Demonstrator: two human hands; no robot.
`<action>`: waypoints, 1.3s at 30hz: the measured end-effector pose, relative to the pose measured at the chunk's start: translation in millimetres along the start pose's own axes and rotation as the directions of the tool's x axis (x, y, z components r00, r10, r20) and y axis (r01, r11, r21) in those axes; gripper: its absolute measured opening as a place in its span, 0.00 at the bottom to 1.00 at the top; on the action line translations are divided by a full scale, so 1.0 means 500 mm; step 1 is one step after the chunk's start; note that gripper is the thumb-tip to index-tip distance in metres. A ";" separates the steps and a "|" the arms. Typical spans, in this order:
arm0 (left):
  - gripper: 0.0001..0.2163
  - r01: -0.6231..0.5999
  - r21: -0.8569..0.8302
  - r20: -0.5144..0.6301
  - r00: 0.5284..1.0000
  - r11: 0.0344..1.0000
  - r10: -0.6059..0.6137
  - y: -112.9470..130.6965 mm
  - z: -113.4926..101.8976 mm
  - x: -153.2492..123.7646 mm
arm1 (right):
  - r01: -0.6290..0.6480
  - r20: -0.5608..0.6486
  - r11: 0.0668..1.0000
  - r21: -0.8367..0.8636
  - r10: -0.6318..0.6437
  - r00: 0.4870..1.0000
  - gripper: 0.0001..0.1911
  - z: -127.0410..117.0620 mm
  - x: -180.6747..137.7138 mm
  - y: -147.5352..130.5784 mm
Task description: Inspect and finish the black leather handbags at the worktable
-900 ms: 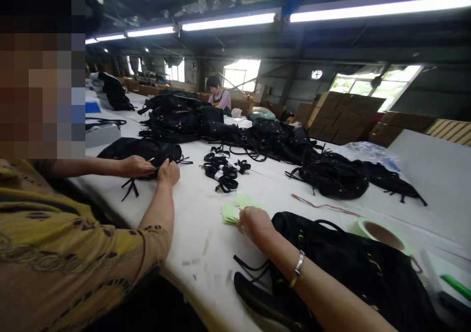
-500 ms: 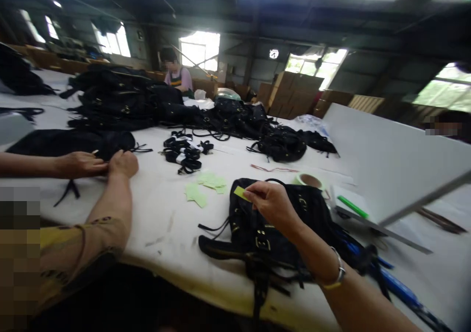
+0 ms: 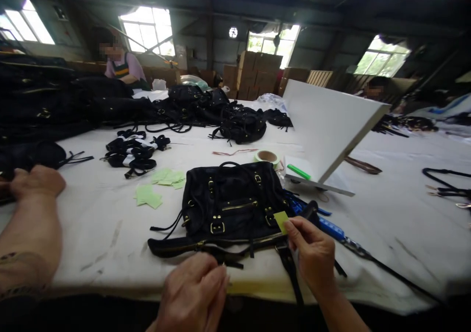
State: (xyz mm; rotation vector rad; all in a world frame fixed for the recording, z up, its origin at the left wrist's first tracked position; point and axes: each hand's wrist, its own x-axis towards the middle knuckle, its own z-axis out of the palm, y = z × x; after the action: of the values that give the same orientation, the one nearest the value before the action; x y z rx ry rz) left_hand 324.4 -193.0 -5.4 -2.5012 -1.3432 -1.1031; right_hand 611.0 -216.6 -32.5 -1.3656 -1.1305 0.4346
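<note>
A black bag with brass buckles lies flat on the white table in front of me. My right hand pinches a small yellow-green tag at the bag's lower right corner. My left hand sits at the table's near edge just below the bag's dangling strap. Its fingers are bent and pressed together, and whether they grip anything is hidden. Loose green tags lie to the left of the bag.
A co-worker's hand and forearm rest at the left by another black bag. Bundled black straps, heaped black bags, a tape roll, a green marker, a tilted white board and a blue-handled tool surround me.
The view has swung right and down. My right hand carried the green tag from above the bag to its lower right corner. My left hand has come into view.
</note>
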 end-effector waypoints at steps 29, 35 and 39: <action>0.06 -0.201 0.185 0.105 0.977 0.962 0.184 0.052 0.059 0.198 | 0.602 0.310 0.771 -0.208 -0.532 0.788 0.10 -0.040 -0.005 -0.026; 0.06 -0.192 0.194 0.080 0.981 0.962 0.179 0.063 0.056 0.204 | 0.634 0.564 0.517 -0.575 -0.310 0.765 0.14 -0.011 0.041 -0.046; 0.06 -0.191 0.169 0.070 0.981 0.967 0.182 0.065 0.056 0.202 | 0.563 0.625 0.420 -0.712 0.013 0.781 0.12 0.010 0.052 -0.032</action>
State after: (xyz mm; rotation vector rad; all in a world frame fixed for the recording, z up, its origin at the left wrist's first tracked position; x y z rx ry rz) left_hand 399.9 -132.1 46.3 -2.4831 -1.1332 -0.8462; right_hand 612.9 -196.3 -9.2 -1.9283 -2.2764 -0.1169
